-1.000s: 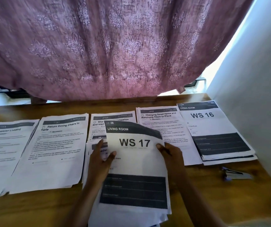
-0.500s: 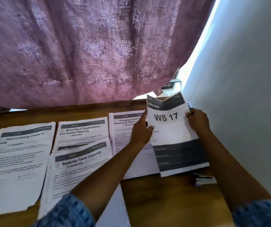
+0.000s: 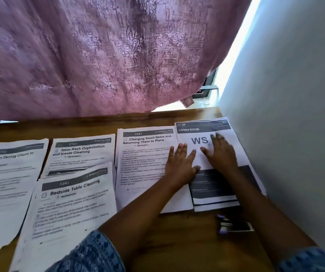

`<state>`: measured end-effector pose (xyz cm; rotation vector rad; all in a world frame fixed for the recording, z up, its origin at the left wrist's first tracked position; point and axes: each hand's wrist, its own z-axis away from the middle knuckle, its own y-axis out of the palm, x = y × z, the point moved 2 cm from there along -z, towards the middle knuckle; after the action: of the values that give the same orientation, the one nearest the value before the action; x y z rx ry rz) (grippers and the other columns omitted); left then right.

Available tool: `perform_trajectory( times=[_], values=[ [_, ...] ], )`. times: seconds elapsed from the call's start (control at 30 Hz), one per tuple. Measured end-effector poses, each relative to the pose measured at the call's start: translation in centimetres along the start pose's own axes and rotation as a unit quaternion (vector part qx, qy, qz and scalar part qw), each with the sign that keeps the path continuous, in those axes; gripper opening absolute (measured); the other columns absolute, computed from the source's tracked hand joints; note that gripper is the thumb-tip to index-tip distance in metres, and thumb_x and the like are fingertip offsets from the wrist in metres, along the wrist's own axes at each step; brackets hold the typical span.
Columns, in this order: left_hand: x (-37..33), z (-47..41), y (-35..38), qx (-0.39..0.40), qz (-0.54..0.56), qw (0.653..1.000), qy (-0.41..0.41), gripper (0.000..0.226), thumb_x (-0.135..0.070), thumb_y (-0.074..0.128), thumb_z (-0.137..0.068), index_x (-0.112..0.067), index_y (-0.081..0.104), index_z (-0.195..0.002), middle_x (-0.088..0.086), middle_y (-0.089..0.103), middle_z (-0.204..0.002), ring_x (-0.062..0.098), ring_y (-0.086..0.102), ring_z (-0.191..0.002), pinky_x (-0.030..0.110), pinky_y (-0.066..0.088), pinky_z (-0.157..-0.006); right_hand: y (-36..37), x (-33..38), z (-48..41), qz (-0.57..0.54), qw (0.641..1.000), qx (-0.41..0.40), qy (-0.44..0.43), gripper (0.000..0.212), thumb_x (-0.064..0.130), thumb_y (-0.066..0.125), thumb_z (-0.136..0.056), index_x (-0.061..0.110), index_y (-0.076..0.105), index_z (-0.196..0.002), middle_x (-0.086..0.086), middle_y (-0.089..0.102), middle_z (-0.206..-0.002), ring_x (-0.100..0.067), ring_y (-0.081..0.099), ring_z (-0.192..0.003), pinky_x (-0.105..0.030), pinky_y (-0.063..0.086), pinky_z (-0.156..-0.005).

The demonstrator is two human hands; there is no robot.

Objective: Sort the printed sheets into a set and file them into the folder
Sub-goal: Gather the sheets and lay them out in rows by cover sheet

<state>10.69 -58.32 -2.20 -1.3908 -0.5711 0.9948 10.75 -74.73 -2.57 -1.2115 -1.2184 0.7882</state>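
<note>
Pressing flat on the WS sheet [image 3: 197, 141] with left hand [image 3: 181, 163] and right hand [image 3: 221, 154], fingers straight and spread, gripping nothing. Sitting atop a stack [image 3: 216, 207] at the table's [image 3: 187, 234] far right, by the wall [image 3: 295, 134], just right of the Charging Small Items sheet [image 3: 146, 154].

On the white printed sheet with a dark header band at the far right [image 3: 199, 141] I read "2B" and "LIVING ROOM" in white, then large dark letters "WS", with whatever follows covered by the right hand [image 3: 221, 156]. Left of it, the white sheet with a grey header strip [image 3: 144, 154] is titled "Charging Small Items and Returning Them to Place" above "Workstation", and the next white sheet along [image 3: 81, 154] reads "Shoe Rack Organization and Insole Cleaning", also "Workstation". Nearer me, the white sheet lying askew [image 3: 73, 203] says "Bedside Table Cleaning" and "Workstation", the blurred leftmost white sheet [image 3: 8, 183] shows "Return Dining Chairs to", and I cannot read the small body lines or header codes reliably.
</note>
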Motion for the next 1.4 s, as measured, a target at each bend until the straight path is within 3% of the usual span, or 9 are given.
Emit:
perform_trajectory(
  times=[0.33, 0.53, 0.63, 0.73, 0.87, 1.03, 1.17, 1.23, 1.4],
  values=[
    [-0.3, 1.9, -1.6, -0.011, 0.005, 1.000, -0.010, 0.072, -0.058, 0.033, -0.096, -0.026, 0.006, -0.154, 0.009, -0.002, -0.162, 0.023, -0.004, -0.149, 0.041, -0.015, -0.114, 0.5, -0.1, 0.7, 0.033, 0.999, 0.015, -0.019, 0.068, 0.055, 0.041, -0.094, 0.016, 0.028, -0.148, -0.009, 0.023, -0.157, -0.024, 0.018, -0.145, -0.053, 0.011, -0.114],
    [6.5, 11.7, -4.8, -0.176, 0.122, 0.972, -0.100, 0.062, -0.061, 0.032, -0.091, -0.029, 0.042, -0.143, -0.003, 0.031, -0.155, 0.019, 0.021, -0.146, 0.041, -0.009, -0.113, -3.8, 7.9, 5.4, -0.172, 0.976, -0.130, -0.042, 0.032, 0.027, 0.068, -0.086, 0.010, 0.062, -0.113, -0.012, 0.067, -0.107, -0.026, 0.064, -0.096, -0.040, 0.050, -0.085],
    [12.5, 17.7, -4.1, -0.260, 0.110, 0.945, -0.167, 0.053, -0.055, 0.038, -0.091, -0.025, 0.056, -0.131, 0.001, 0.051, -0.142, 0.024, 0.042, -0.136, 0.053, 0.014, -0.116, -3.6, 15.1, 10.2, -0.247, 0.965, -0.029, -0.079, 0.008, 0.027, 0.067, -0.087, 0.019, 0.064, -0.089, 0.004, 0.066, -0.083, -0.009, 0.059, -0.070, -0.026, 0.051, -0.068],
    [17.5, 22.4, -2.5, -0.261, 0.078, 0.936, -0.221, 0.039, -0.037, 0.061, -0.088, -0.022, 0.061, -0.124, 0.004, 0.059, -0.133, 0.029, 0.051, -0.127, 0.062, 0.030, -0.108, -0.6, 20.8, 14.2, -0.250, 0.961, 0.108, -0.056, 0.019, 0.044, 0.063, -0.086, 0.026, 0.061, -0.089, 0.011, 0.065, -0.086, -0.006, 0.059, -0.074, -0.025, 0.051, -0.074],
    [22.0, 26.3, 0.5, -0.200, 0.063, 0.955, -0.208, 0.048, -0.053, 0.044, -0.085, -0.028, 0.064, -0.120, 0.003, 0.057, -0.136, 0.031, 0.052, -0.125, 0.058, 0.040, -0.101, 2.4, 24.9, 16.7, -0.203, 0.958, 0.202, 0.006, 0.039, 0.061, 0.059, -0.082, 0.025, 0.052, -0.094, 0.009, 0.060, -0.089, -0.012, 0.058, -0.082, -0.026, 0.043, -0.068],
    [23.1, 27.2, 0.9, -0.143, 0.061, 0.980, -0.123, 0.056, -0.061, 0.038, -0.086, -0.035, 0.054, -0.133, 0.000, 0.049, -0.144, 0.025, 0.047, -0.130, 0.049, 0.042, -0.097, 2.9, 26.7, 17.5, -0.166, 0.973, 0.141, 0.071, 0.030, 0.049, 0.064, -0.083, 0.020, 0.055, -0.084, 0.003, 0.060, -0.080, -0.023, 0.061, -0.082, -0.032, 0.048, -0.070],
    [23.8, 27.5, 1.1, -0.104, 0.135, 0.984, -0.061, 0.076, -0.077, 0.015, -0.082, -0.041, 0.027, -0.147, -0.013, 0.005, -0.158, 0.011, 0.001, -0.146, 0.038, 0.005, -0.115, 2.4, 27.2, 18.0, -0.108, 0.986, 0.082, 0.100, 0.027, 0.043, 0.063, -0.087, 0.018, 0.059, -0.078, -0.001, 0.063, -0.079, -0.025, 0.062, -0.079, -0.032, 0.049, -0.068],
    [23.8, 27.8, 1.2, -0.112, 0.209, 0.971, -0.033, 0.086, -0.084, 0.006, -0.078, -0.037, 0.029, -0.147, -0.013, 0.006, -0.157, 0.009, -0.001, -0.146, 0.034, 0.001, -0.118, 2.0, 27.4, 18.4, -0.077, 0.991, 0.058, 0.097, 0.025, 0.040, 0.057, -0.092, 0.017, 0.066, -0.090, -0.005, 0.068, -0.093, -0.027, 0.063, -0.087, -0.032, 0.048, -0.073],
    [25.2, 28.4, 0.4, -0.124, 0.392, 0.909, -0.067, 0.069, -0.069, 0.047, -0.083, -0.028, 0.044, -0.139, -0.004, 0.026, -0.154, 0.010, 0.019, -0.143, 0.028, 0.019, -0.118, 0.1, 28.3, 18.9, -0.049, 0.997, -0.040, 0.048, 0.027, 0.027, 0.053, -0.096, 0.016, 0.067, -0.117, -0.013, 0.070, -0.110, -0.033, 0.065, -0.099, -0.035, 0.047, -0.084]
  ],
)
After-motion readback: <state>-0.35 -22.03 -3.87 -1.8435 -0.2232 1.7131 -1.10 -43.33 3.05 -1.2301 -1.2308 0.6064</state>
